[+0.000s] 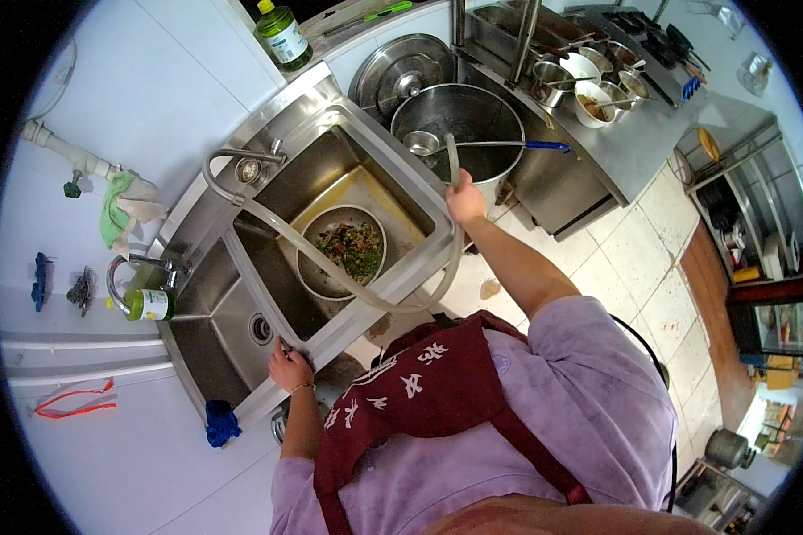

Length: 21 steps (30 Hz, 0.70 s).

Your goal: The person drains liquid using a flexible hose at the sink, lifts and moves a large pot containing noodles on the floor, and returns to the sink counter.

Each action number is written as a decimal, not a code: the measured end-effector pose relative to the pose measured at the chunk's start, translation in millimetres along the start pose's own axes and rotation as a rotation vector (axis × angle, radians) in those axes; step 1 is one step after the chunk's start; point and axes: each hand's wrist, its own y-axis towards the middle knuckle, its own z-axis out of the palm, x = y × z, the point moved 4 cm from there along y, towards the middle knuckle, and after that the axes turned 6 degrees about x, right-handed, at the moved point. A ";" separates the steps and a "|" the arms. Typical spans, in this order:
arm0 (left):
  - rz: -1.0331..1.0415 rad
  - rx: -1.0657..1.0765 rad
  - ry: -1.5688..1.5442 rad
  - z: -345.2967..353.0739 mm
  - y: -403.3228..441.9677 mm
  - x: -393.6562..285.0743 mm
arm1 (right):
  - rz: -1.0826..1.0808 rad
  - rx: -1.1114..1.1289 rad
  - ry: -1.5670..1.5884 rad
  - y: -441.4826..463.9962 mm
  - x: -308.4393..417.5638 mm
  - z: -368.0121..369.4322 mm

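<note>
My right hand [466, 200] is closed around a pale, clear hose [366, 292] near its end, over the rim of a big metal stockpot [500, 105]. The hose runs from the curved tap [212, 169] across the right sink basin and loops past the front edge. My left hand [290, 367] rests on the front rim of the sink [348, 337], fingers partly stretched out, holding nothing visible. A round metal bowl [379, 234] with chopped green and red food scraps [352, 252] sits in the right basin. A ladle [421, 143] with a blue-ended handle lies across the stockpot.
A large lid [401, 78] leans on the wall behind the stockpot. Several bowls and pots, including a white bowl [591, 105], stand on the steel counter at the right. Green bottles stand by the sink [284, 40]. A blue cloth [221, 423] hangs at its left corner.
</note>
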 end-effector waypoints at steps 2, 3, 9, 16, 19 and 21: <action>-0.014 0.015 0.006 -0.5 0.5 -0.4 | 0.006 0.003 0.006 0.0 -0.3 0.2; -0.028 0.030 0.012 -1.0 0.6 -0.8 | 0.006 0.003 0.006 -0.3 -0.5 0.5; -0.016 0.015 0.010 -2.3 -0.4 -2.1 | -0.004 -0.008 0.006 0.2 -1.1 0.8; 0.006 -0.021 -0.012 -3.8 -1.2 -3.8 | -0.049 -0.019 -0.060 5.8 -6.4 6.2; 0.017 -0.033 0.021 1.0 -0.6 1.0 | -0.030 -0.013 -0.034 3.9 -4.4 4.4; 0.002 -0.021 0.009 2.0 -0.5 2.1 | -0.014 -0.011 -0.010 3.2 -3.9 3.8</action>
